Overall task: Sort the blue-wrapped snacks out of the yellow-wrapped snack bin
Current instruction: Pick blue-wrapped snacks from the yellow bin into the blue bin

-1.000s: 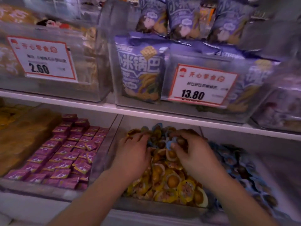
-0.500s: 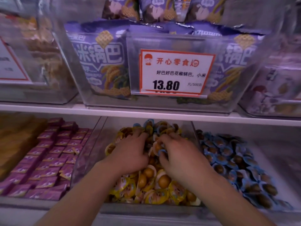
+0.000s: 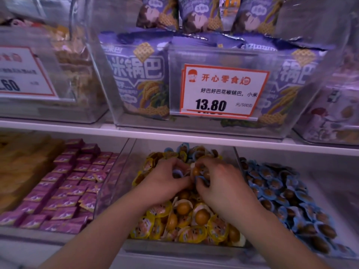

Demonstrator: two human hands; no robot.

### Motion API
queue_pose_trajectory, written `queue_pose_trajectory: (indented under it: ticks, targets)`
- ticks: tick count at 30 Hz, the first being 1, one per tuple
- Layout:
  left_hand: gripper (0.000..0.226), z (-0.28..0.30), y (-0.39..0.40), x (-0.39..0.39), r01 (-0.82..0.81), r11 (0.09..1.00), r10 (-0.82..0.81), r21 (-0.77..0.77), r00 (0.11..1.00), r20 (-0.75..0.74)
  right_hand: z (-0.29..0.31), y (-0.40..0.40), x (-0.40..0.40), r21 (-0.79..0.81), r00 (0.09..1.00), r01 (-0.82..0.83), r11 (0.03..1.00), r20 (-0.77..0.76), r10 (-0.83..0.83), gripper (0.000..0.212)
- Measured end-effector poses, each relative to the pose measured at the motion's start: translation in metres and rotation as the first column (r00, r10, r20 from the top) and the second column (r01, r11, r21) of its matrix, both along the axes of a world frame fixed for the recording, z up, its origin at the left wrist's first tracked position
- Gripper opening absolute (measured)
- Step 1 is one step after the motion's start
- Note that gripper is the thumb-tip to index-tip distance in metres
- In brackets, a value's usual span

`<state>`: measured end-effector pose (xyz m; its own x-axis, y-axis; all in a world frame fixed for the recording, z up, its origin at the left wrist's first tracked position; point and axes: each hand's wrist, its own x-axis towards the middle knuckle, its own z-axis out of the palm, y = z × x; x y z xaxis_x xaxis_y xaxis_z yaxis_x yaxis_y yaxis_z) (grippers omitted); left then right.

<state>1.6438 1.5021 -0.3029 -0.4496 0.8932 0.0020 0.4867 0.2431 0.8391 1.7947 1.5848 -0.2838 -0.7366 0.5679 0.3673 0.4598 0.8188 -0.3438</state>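
Hands meet over the back half of the clear middle bin (image 3: 124, 167) in the head view. The left hand (image 3: 165, 181) has its fingers curled round a blue-wrapped snack (image 3: 177, 174), which sits under its fingertips. The right hand (image 3: 223, 183) pinches a second blue-wrapped piece (image 3: 201, 180) between thumb and forefinger, just beside the left hand. Around and below both hands lies a heap of yellow-wrapped snacks (image 3: 194, 232), too many to count. A few more blue wrappers (image 3: 183, 147) show at the bin's back. The neighbouring right-hand bin holds blue-wrapped snacks (image 3: 291, 202) only, many of them.
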Motion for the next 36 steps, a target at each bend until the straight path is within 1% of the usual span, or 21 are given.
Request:
queue_pose_trajectory:
  ticks: [3, 5, 7, 9, 10, 11, 12, 13, 14, 15, 16, 18, 20, 22, 24, 25, 27, 29, 33, 34, 36]
  targets:
    - [0.025, 0.009, -0.002, -0.001, -0.058, 0.985, 0.042, 0.16, 0.994, 0.105, 0.006, 0.002, -0.001, -0.114, 0.985, 0.002, 0.993, -0.168, -0.021, 0.02]
    - [0.02, 0.015, -0.005, 0.0, -0.079, 0.968, 0.034, 0.24, 0.982, 0.186, 0.009, 0.003, -0.001, -0.206, 0.98, -0.009, 0.979, -0.198, -0.033, 0.019]
    - [0.016, 0.019, -0.011, -0.002, -0.104, 0.955, 0.025, 0.279, 0.962, 0.273, 0.014, 0.003, -0.001, -0.294, 0.978, -0.011, 0.956, -0.2, -0.05, 0.017]
    - [0.024, 0.019, -0.018, -0.005, -0.14, 0.947, 0.024, 0.288, 0.927, 0.373, 0.018, 0.001, 0.0, -0.464, 0.951, -0.041, 0.885, -0.29, -0.107, 0.012]
    - [0.031, 0.018, -0.023, -0.005, -0.169, 0.946, 0.027, 0.276, 0.891, 0.454, 0.02, -0.001, 0.001, -0.591, 0.919, -0.084, 0.802, -0.358, -0.168, 0.014]
    - [0.038, 0.017, -0.028, -0.006, -0.202, 0.947, 0.037, 0.25, 0.841, 0.54, 0.021, -0.005, 0.002, -0.726, 0.872, -0.148, 0.671, -0.416, -0.258, 0.016]
    - [0.042, 0.016, -0.032, -0.005, -0.228, 0.947, 0.047, 0.226, 0.795, 0.605, 0.022, -0.01, 0.002, -0.84, 0.823, -0.225, 0.494, -0.435, -0.365, 0.015]
    - [0.041, 0.015, -0.036, -0.004, -0.253, 0.942, 0.058, 0.219, 0.766, 0.64, 0.022, -0.016, 0.001, -0.906, 0.781, -0.306, 0.293, -0.414, -0.468, 0.012]
    - [0.037, 0.015, -0.039, -0.001, -0.28, 0.932, 0.076, 0.232, 0.773, 0.63, 0.022, -0.022, -0.002, -0.92, 0.748, -0.377, 0.108, -0.371, -0.55, 0.012]
    - [0.033, 0.015, -0.042, 0.003, -0.307, 0.913, 0.107, 0.268, 0.815, 0.57, 0.021, -0.028, -0.004, -0.904, 0.734, -0.427, -0.031, -0.327, -0.595, 0.015]
    - [0.027, 0.015, -0.044, 0.009, -0.324, 0.889, 0.147, 0.324, 0.871, 0.47, 0.022, -0.034, -0.006, -0.877, 0.739, -0.463, -0.126, -0.303, -0.602, 0.019]
    - [0.017, 0.014, -0.048, 0.024, -0.286, 0.847, 0.201, 0.448, 0.953, 0.227, 0.022, -0.043, -0.012, -0.819, 0.766, -0.521, -0.239, -0.326, -0.553, 0.031]
    - [0.022, 0.012, -0.052, 0.041, -0.174, 0.859, 0.201, 0.481, 0.979, -0.006, 0.025, -0.051, -0.017, -0.768, 0.77, -0.568, -0.295, -0.368, -0.522, 0.042]
    - [0.035, 0.004, -0.053, 0.05, -0.079, 0.9, 0.172, 0.429, 0.968, -0.183, 0.026, -0.057, -0.021, -0.752, 0.745, -0.592, -0.291, -0.373, -0.553, 0.047]
    - [0.054, -0.002, -0.051, 0.055, -0.052, 0.927, 0.154, 0.371, 0.956, -0.251, 0.026, -0.061, -0.024, -0.794, 0.74, -0.558, -0.242, -0.344, -0.578, 0.043]
    - [0.064, -0.004, -0.049, 0.058, -0.045, 0.927, 0.136, 0.371, 0.966, -0.222, 0.025, -0.061, -0.024, -0.815, 0.739, -0.536, -0.219, -0.327, -0.588, 0.04]
    - [0.081, -0.001, -0.046, 0.066, -0.043, 0.9, 0.085, 0.433, 0.993, -0.079, 0.025, -0.062, -0.02, -0.831, 0.727, -0.529, -0.17, -0.341, -0.596, 0.033]
    - [0.088, 0.002, -0.043, 0.07, -0.061, 0.861, 0.028, 0.505, 0.997, 0.072, 0.027, -0.059, -0.013, -0.842, 0.715, -0.532, -0.084, -0.394, -0.578, 0.027]
    - [0.071, 0.01, -0.042, 0.068, -0.012, 0.769, -0.121, 0.639, 0.979, 0.163, 0.036, -0.043, 0.011, -0.85, 0.683, -0.488, 0.201, -0.515, -0.519, 0.021]
    - [0.062, 0.01, -0.043, 0.066, -0.003, 0.768, -0.121, 0.64, 0.981, 0.15, 0.038, -0.036, 0.021, -0.839, 0.684, -0.474, 0.267, -0.542, -0.488, 0.018]
    - [0.042, 0.01, -0.043, 0.057, 0.037, 0.819, -0.043, 0.573, 0.999, -0.002, 0.042, -0.019, 0.045, -0.827, 0.703, -0.433, 0.358, -0.559, -0.439, 0.014]
